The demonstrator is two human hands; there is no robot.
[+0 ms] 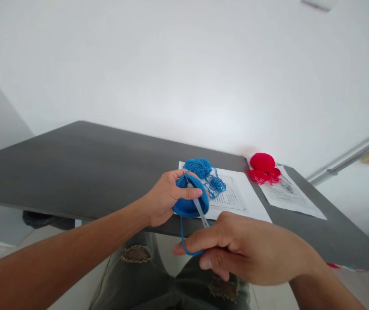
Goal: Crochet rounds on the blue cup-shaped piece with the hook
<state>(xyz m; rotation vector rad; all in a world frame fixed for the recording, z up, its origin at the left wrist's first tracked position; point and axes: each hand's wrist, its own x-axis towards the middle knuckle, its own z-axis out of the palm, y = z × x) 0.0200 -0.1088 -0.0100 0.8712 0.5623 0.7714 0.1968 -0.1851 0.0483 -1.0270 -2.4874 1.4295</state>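
My left hand (pixel 163 200) is closed around a round blue crocheted piece (pixel 189 200), thumb pressed on its front. My right hand (pixel 239 249) is closed on a pale crochet hook (pixel 199 206), whose tip reaches up into the piece. A strand of blue yarn (pixel 184 243) loops down from the piece and passes under my right fingers. Behind the piece, a loose ball of blue yarn (pixel 200 168) lies on a printed paper sheet (pixel 239 200).
The dark grey table (pixel 84 172) stands against a white wall. A red crocheted piece with loose red yarn (pixel 263 168) sits on a second printed sheet (pixel 289 196) at the right. My legs in ripped grey-green trousers (pixel 145 271) show below the table edge.
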